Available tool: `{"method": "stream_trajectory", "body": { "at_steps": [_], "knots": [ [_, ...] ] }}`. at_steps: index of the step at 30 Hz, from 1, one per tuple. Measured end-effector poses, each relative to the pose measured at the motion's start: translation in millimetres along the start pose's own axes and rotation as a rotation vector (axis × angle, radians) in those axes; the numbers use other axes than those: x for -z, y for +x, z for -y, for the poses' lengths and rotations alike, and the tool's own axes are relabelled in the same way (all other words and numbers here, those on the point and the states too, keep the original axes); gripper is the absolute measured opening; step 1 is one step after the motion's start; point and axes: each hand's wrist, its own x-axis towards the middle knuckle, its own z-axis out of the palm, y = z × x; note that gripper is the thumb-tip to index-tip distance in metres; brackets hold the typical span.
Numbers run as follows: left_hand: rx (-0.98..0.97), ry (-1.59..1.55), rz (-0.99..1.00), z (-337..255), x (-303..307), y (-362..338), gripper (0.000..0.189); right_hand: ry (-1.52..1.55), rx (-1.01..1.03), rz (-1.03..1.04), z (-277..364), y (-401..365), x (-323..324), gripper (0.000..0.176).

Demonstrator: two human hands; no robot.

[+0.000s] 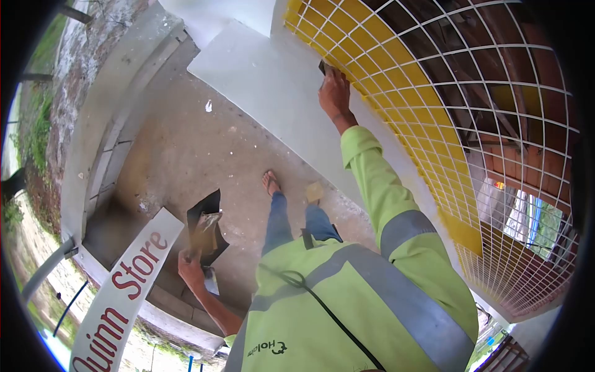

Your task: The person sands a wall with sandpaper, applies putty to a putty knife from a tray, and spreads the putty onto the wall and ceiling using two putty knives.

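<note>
My right hand [335, 93] reaches forward to the pale wall [266, 80], close to the lower edge of a yellow panel. Its fingers are closed around a small dark piece [322, 67], pressed at the wall; most of that piece is hidden. Low on the left, my left hand [191, 270] grips black sheets [209, 206] that look like sandpaper. A crumpled brown piece [206, 233] lies against them in the same grip. Below the fingers a small pale flap [211, 282] shows.
White wire mesh [471, 80] runs over the yellow panel [396, 105] on the right. A "Quinn Store" sign [127, 282] stands at lower left. My feet are on a concrete floor [204, 142] with white specks, edged by a low wall [118, 118].
</note>
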Motion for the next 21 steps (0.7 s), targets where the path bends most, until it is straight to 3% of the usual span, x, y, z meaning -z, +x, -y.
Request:
{"method": "stream_trajectory", "body": {
  "at_steps": [1, 3, 5, 8, 9, 13, 16, 19, 21],
  "knots": [
    [-0.007, 0.007, 0.003, 4, 0, 1, 0.037, -0.058, 0.012, -0.034, 5, -1, -10, 0.036],
    [-0.037, 0.019, -0.012, 12, -1, 9, 0.037, 0.111, 0.209, 0.073, 29, -27, -18, 0.036],
    [-0.070, 0.039, -0.039, 26, 0, 9, 0.037, 0.323, 0.340, 0.364, 62, -41, 10, 0.034],
    [-0.037, 0.032, -0.038, 19, 7, 5, 0.037, 0.212, 0.178, 0.055, 25, 3, 8, 0.033],
    [-0.014, 0.039, -0.041, 20, 7, 5, 0.037, 0.044, 0.156, -0.024, 9, 16, 3, 0.032],
    [0.046, 0.047, -0.046, 30, 9, 0, 0.037, -0.180, 0.132, 0.052, -23, 33, -9, 0.035],
    [0.060, 0.057, -0.038, 30, 16, -7, 0.036, 0.025, 0.208, 0.197, -23, 32, 1, 0.033],
    [0.049, 0.017, -0.027, 35, 12, -1, 0.036, 0.018, 0.174, 0.691, 0, 33, 45, 0.033],
    [0.045, 0.005, -0.027, 33, 10, 1, 0.036, 0.123, 0.096, 0.361, -17, 43, 32, 0.032]
  ]
}}
